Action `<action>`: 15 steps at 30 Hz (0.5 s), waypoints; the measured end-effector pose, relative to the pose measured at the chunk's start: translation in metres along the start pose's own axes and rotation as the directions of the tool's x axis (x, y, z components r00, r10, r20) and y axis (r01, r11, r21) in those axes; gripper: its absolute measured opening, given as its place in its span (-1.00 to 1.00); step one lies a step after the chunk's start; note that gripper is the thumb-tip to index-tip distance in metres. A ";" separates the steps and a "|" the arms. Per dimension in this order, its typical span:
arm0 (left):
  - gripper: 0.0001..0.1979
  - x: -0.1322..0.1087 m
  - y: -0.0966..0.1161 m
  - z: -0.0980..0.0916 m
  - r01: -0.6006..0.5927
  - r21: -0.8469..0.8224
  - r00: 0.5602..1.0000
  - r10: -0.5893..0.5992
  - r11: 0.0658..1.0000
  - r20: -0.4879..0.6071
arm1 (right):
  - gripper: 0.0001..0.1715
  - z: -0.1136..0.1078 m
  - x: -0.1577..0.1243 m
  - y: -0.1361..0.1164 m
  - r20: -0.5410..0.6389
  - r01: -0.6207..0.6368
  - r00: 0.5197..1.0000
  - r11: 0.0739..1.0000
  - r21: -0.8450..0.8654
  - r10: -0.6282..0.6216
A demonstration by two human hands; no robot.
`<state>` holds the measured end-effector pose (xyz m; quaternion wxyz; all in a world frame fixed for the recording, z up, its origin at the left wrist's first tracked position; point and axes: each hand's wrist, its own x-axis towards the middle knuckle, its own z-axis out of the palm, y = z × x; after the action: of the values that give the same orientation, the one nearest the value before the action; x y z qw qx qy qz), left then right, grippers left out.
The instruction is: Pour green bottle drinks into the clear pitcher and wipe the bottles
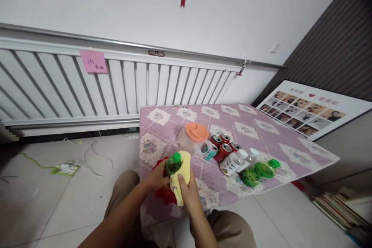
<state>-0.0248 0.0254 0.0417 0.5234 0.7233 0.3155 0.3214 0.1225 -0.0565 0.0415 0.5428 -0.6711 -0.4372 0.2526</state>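
Note:
My left hand (157,176) is wrapped round a green plastic bottle (173,164) with a green cap, held upright near the table's front left corner. In my right hand (189,193) is a folded yellow cloth (183,162), pressed against the bottle's right side. My palms and the cloth hide the bottle's lower part. Under both hands lies a red scalloped mat (166,198), partly covered. A clear container with an orange lid (197,132) stands just beyond the cloth.
Right of my hands stand several drink cans (223,152), a tilted clear cup (205,150), two white-capped bottles (234,162) and another green bottle (257,173). A flowered purple cloth covers the table (250,128). Behind it runs a white radiator (162,85); a power strip (65,169) lies on the floor.

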 end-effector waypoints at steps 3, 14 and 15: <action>-0.31 0.001 -0.001 -0.006 0.025 0.012 0.999 -0.026 1.000 0.043 | -0.27 -0.003 0.001 -0.003 -0.012 -0.016 1.000 0.999 0.029 0.017; -0.54 -0.014 0.006 0.023 0.210 0.084 0.956 -0.186 0.974 -0.228 | -0.16 0.010 0.002 -0.020 -0.011 0.222 0.974 0.958 -0.180 -0.228; -0.52 -0.013 0.005 0.023 0.213 0.091 0.955 -0.187 0.973 -0.232 | -0.17 0.011 0.002 -0.016 -0.022 0.205 0.977 0.964 -0.171 -0.211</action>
<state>-0.0138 0.0007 0.0393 0.4725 0.6761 0.4616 0.3266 0.1092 -0.0482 0.0542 0.5164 -0.6698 -0.5141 0.1429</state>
